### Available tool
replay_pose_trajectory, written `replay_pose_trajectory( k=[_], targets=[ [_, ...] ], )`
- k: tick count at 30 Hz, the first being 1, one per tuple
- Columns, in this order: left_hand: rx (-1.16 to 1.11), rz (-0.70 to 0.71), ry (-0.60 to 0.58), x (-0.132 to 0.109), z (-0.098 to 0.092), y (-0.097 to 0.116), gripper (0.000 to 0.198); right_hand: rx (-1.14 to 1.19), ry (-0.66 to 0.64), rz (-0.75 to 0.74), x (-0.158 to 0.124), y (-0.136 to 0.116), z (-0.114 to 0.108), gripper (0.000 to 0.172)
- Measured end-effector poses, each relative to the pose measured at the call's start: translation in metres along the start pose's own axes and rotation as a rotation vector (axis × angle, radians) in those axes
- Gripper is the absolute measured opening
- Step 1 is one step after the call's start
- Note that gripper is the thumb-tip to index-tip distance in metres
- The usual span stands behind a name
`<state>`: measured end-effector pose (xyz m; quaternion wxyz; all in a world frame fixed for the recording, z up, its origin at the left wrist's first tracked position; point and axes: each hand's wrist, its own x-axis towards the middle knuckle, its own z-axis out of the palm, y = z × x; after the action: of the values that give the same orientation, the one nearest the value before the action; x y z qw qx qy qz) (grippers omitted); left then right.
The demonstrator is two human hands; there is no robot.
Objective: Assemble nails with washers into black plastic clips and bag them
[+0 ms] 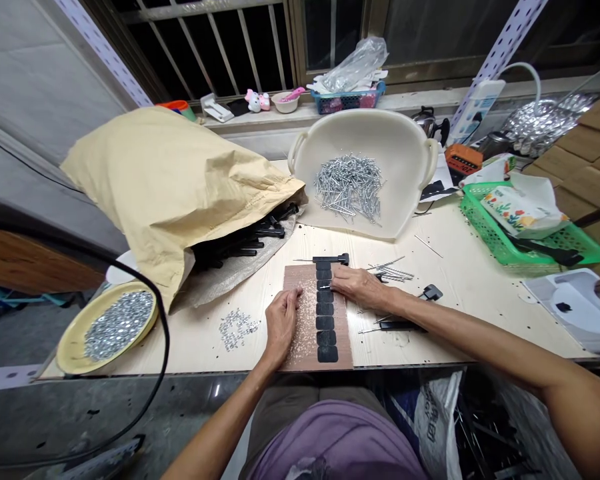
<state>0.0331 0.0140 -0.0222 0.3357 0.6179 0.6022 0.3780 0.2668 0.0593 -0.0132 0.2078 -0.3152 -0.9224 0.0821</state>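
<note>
Over a brown board, both of my hands are close together. My left hand rests at its left part, thumb and finger pinched; whatever is between them is too small to make out. My right hand is closed at a column of black rounded pads, with a small silvery metal piece at its fingertips. Pale specks cover the board's left half. Across its top end lies a black plastic part with a thin metal rod. Small shiny pieces lie left of the board.
A cream basin holds many metal pins. Left are a tan sack with black parts and a yellow bowl of shiny pieces. Loose rods and black parts lie right, before a green basket.
</note>
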Motion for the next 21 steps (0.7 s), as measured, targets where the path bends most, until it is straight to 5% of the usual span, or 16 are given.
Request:
replay_pose_trajectory(
  k=[5, 10, 17, 21],
  targets=[
    [-0.016, 0.02, 0.001, -0.001, 0.0, 0.001, 0.038, -0.005, 0.012, 0.006, -0.004, -0.018, 0.006, 0.029],
    [0.018, 0.01, 0.001, -0.001, -0.002, 0.002, 0.038, 0.005, -0.144, -0.133, -0.025, -0.036, 0.005, 0.028],
    [-0.018, 0.024, -0.004, -0.001, -0.002, 0.0, 0.038, -0.023, -0.125, 0.124, -0.061, -0.023, -0.029, 0.026],
    [-0.039, 0.038, 0.016, -0.004, 0.002, 0.003, 0.035, -0.137, -0.066, 0.242, -0.032, -0.008, -0.034, 0.03]
  ],
)
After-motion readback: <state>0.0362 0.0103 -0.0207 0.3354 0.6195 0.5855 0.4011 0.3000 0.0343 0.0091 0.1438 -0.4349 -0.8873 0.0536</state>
